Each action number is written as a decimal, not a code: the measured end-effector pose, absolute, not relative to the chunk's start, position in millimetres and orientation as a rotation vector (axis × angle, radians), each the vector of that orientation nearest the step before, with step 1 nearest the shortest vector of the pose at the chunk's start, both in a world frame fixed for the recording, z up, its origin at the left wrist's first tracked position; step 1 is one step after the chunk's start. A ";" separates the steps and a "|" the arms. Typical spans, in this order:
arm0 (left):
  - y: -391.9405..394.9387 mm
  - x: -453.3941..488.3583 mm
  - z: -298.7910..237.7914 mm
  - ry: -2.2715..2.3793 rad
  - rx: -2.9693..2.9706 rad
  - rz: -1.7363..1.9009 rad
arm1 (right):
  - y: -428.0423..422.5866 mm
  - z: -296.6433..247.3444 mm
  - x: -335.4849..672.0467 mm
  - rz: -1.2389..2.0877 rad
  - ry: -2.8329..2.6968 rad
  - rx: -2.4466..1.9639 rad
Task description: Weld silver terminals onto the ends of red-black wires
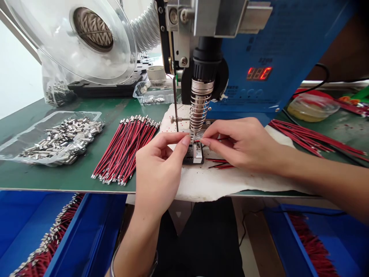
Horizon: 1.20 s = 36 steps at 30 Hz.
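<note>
At frame centre, I have the wire [197, 141] at the block [197, 154], under the sprung tip [198, 109]. Right hand [245, 148]: finger and thumb closed on the wire. Left hand [157, 169]: finger and thumb nearly together beside the block; I cannot tell whether they hold a part. Step in hand, by my judgement: locating the wire's end beneath the tip. The next move calls for steady alignment, fingers clear of the spring [196, 124].

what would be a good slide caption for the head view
A bare left hand and right hand nearly meet beneath a silver coiled metal spring, near piled thin red-and-black wires.
</note>
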State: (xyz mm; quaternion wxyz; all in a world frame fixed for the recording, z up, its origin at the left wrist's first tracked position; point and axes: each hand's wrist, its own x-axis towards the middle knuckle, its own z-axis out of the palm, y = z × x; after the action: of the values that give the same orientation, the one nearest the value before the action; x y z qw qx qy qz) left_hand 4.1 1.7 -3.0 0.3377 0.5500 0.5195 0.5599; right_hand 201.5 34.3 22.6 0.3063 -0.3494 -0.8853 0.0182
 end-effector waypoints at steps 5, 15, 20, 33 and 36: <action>1.1 5.0 -1.0 1.382 1.461 1.416 | 34.5 21.8 202.0 0.027 -2.329 -0.908; 0.7 5.0 -0.7 1.393 1.450 1.415 | 30.9 22.3 197.3 0.064 -2.274 -0.964; -0.6 4.0 -1.3 1.389 1.438 1.411 | 28.4 22.3 195.5 0.136 -2.237 -1.010; 0.4 5.3 -0.8 1.402 1.439 1.418 | 25.6 24.5 193.2 0.276 -2.186 -1.040; 0.8 6.1 -0.3 1.406 1.438 1.421 | 25.7 24.6 192.9 0.285 -2.186 -1.052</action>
State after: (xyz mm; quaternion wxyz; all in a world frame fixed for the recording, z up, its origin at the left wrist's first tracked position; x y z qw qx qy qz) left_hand 6.1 0.8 -0.3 0.3331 0.5506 0.5383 0.5442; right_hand 192.9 25.7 24.6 0.3424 -0.4046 -0.8409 0.1095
